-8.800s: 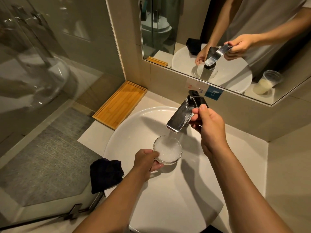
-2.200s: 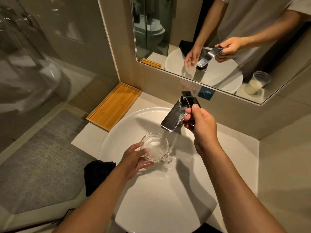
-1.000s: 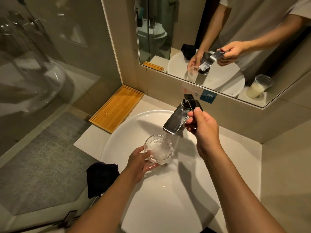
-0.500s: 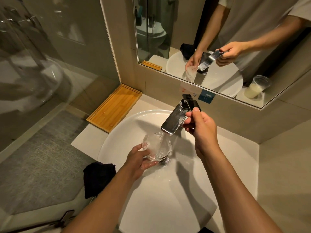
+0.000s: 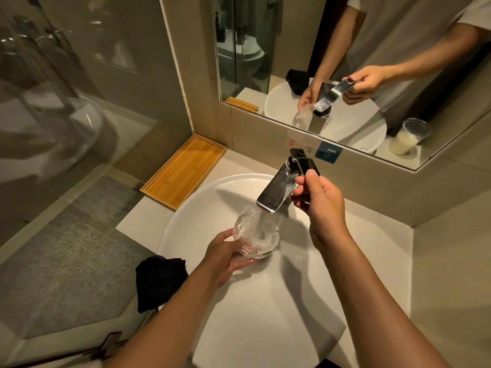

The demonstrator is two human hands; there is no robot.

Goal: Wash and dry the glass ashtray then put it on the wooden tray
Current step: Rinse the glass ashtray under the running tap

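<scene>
The glass ashtray (image 5: 252, 235) is tilted on its edge under the running stream from the chrome faucet (image 5: 279, 189), over the white basin (image 5: 202, 208). My left hand (image 5: 225, 257) grips the ashtray from below and the left. My right hand (image 5: 318, 203) is closed on the faucet's black lever (image 5: 303, 160). Water splashes off the glass into the basin. The wooden tray (image 5: 186, 171) lies on the counter at the back left, with nothing on it.
A dark cloth (image 5: 159, 277) lies bunched on the counter left of the basin. A glass shower partition (image 5: 66, 128) stands at the left. The mirror (image 5: 345, 62) above reflects a plastic cup (image 5: 409, 136) of pale liquid.
Over the last seconds my left hand has turned the ashtray from flat and full of water to tilted on edge under the stream. My right hand has stayed on the lever.
</scene>
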